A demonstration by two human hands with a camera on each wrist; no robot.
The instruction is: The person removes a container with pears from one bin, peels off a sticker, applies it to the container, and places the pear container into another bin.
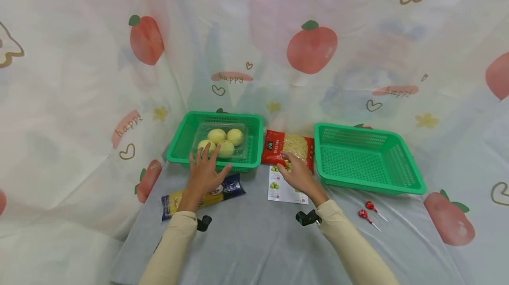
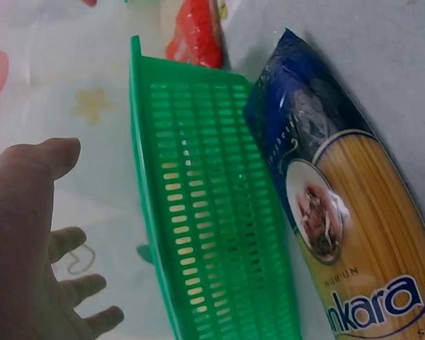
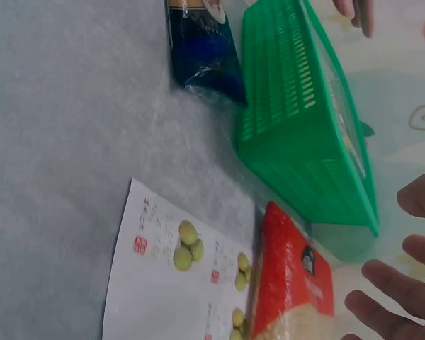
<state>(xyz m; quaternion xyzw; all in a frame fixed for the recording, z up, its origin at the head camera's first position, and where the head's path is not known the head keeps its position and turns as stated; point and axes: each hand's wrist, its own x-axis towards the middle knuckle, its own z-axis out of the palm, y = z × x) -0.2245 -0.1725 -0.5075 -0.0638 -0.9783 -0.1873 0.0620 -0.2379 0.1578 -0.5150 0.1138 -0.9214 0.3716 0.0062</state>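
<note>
Head: clear plastic box of round yellow fruits lying in green plastic basket, ahead of nearer left hand, left of right hand. Left wrist: fingers standing apart, gripping nothing. Right wrist: fingers bending loosely, holding nothing.

pasta pack: "NUH'UN", "nkara" (start unseen) | backdrop: "happy", thrice | red bag: lettering too small

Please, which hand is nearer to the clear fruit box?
Left. The left hand is at the near side of the fruit box; the right hand is farther right, by the red noodle packet.
</note>
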